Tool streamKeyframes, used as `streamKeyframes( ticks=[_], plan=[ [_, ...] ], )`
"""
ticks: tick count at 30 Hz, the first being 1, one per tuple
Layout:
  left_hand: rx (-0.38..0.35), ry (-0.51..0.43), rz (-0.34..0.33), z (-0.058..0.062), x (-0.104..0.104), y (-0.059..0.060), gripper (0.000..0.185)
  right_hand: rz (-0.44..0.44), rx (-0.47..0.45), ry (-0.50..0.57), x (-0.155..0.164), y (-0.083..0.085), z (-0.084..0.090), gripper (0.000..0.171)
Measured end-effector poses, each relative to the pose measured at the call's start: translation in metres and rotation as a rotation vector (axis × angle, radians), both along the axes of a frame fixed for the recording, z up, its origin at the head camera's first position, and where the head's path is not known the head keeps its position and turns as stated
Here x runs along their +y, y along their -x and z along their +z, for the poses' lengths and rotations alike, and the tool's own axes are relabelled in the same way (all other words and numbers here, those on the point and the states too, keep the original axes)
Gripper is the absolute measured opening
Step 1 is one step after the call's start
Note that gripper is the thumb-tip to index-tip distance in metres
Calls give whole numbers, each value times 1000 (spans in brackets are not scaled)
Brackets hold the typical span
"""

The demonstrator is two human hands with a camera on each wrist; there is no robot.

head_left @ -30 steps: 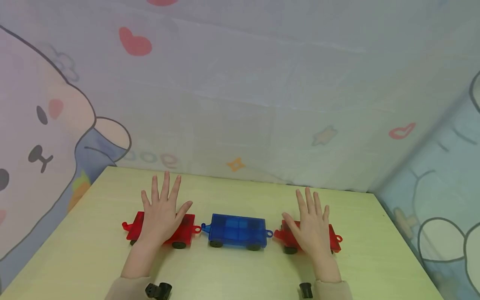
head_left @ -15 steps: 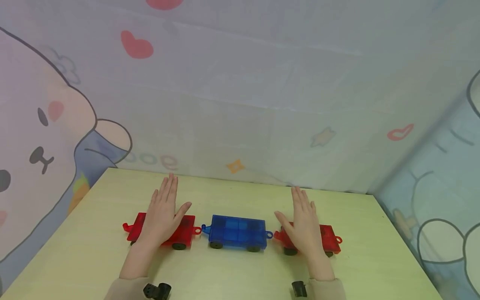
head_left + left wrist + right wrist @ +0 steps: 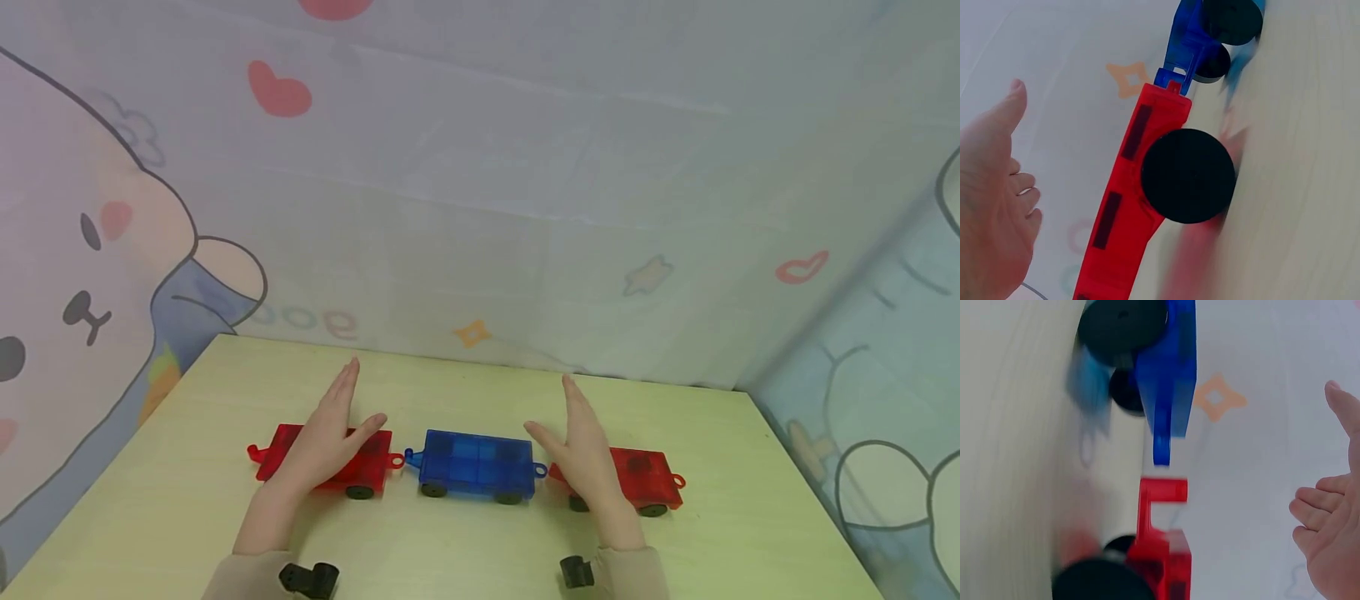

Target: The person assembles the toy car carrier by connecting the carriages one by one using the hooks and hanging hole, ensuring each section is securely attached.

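Where hands stand edgewise — left hand (image 3: 322, 442) hides left red car (image 3: 273, 450) | right hand (image 3: 585, 454) grip released.

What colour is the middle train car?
Blue; the middle car sits between two red ones, clearest in the head view.

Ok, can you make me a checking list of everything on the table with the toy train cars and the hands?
Surface: pale wooden table, bare around the cars.
Things: blue car in the middle, left red car and right red car at its ends, all in one row on black wheels.
Clutter: nothing seen.
Hands: left hand and right hand both turned on edge with straight fingers, above the red cars; contact cannot be told.
Cables: nothing seen.
Surroundings: cartoon curtain with hearts and stars behind the table.
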State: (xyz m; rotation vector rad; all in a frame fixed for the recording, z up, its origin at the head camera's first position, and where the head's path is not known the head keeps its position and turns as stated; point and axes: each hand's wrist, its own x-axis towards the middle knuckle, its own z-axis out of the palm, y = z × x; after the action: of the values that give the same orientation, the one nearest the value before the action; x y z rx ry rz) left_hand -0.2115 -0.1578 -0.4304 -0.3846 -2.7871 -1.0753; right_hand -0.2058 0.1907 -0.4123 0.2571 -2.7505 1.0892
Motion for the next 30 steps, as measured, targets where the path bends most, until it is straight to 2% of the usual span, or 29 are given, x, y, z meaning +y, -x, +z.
streamKeyframes(
  ticks=[4,14,18,30],
  plan=[
    [-62,-17,-30,0,-2,-2,99,21,-31,31,-8,1,-2,93],
    [-134,-35,-54,-3,-5,-6,105,137,-100,61,-22,-2,-12,95],
    [-148,-38,-88,-5,-6,-8,108,171,-113,48,-24,-3,-15,98],
    [-195,-19,-128,-9,-12,-9,106,256,-141,6,-27,-4,-23,99]
  ],
)
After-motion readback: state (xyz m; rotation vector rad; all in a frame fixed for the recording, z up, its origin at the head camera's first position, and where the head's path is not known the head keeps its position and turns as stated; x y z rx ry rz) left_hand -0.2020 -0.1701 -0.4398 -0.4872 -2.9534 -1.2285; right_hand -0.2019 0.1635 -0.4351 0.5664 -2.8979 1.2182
